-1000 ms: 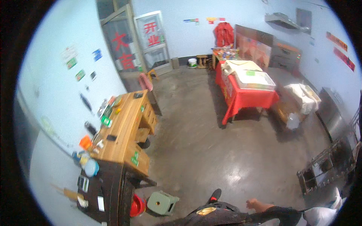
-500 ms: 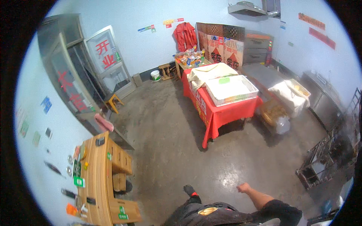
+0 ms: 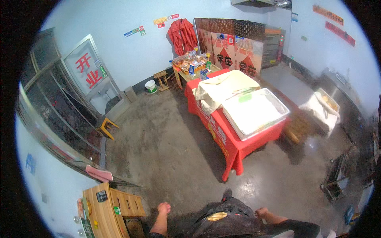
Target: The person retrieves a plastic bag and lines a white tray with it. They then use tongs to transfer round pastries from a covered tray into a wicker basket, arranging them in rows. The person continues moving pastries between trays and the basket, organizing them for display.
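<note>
My left hand (image 3: 163, 208) hangs at my side with fingers curled and nothing in it, close to the corner of a wooden desk (image 3: 104, 210) at the lower left. My right hand (image 3: 262, 212) is low on my right, also holding nothing; its fingers look loosely closed. Between them I see my dark clothing (image 3: 222, 218) and one shoe (image 3: 227, 194) on the grey concrete floor. The nearest furniture ahead is a long table under a red cloth (image 3: 234, 144).
A large white tray (image 3: 256, 113) and a pale cloth (image 3: 222, 89) lie on the red table. A cluttered small table (image 3: 190, 63), a white bucket (image 3: 150, 86), wooden stools (image 3: 106, 127), a glass door (image 3: 91, 75) and metal racks (image 3: 337, 178) line the room's edges.
The view has swung to the right: the wooden desk slid to the lower left corner and the red table moved toward the middle. My left hand has come into sight.
</note>
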Demonstrator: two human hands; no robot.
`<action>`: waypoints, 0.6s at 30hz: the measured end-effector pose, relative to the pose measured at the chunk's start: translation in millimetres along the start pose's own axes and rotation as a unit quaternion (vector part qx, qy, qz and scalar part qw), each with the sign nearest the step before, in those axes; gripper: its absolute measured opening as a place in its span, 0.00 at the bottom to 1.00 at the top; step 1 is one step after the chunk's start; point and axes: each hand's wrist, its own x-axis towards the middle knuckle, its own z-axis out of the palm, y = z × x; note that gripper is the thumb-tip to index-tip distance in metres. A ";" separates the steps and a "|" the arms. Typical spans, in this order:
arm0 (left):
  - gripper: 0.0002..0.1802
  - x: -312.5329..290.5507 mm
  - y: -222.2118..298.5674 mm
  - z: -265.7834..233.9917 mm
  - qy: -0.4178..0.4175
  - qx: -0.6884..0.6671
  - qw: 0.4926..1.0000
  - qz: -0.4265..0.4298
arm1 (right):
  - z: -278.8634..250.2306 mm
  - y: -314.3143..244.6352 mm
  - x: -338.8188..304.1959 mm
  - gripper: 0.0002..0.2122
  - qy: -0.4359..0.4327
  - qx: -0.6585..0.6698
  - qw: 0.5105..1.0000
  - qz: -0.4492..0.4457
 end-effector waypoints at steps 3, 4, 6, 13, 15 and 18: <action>0.03 81.2 59.7 70.4 0.080 0.096 0.988 0.086 | -25.1 -67.7 91.9 0.15 0.033 -0.110 0.976 -0.187; 0.02 105.4 68.5 98.0 0.152 0.145 0.971 0.111 | -44.9 -104.7 128.2 0.14 0.050 -0.198 0.966 -0.157; 0.10 127.4 73.7 127.4 0.086 0.156 0.977 0.118 | -87.7 -187.1 183.4 0.14 0.060 -0.382 0.892 -0.235; 0.06 175.7 74.4 217.1 -0.020 0.544 0.839 -0.022 | -249.0 -520.9 228.5 0.17 0.191 0.004 0.957 -0.218; 0.07 208.9 98.7 243.8 -0.019 0.555 0.831 -0.038 | -281.8 -595.8 232.8 0.16 0.179 0.082 0.958 -0.208; 0.08 267.5 148.6 277.6 -0.011 0.555 0.830 -0.049 | -326.4 -686.9 256.3 0.26 0.193 0.310 0.916 -0.168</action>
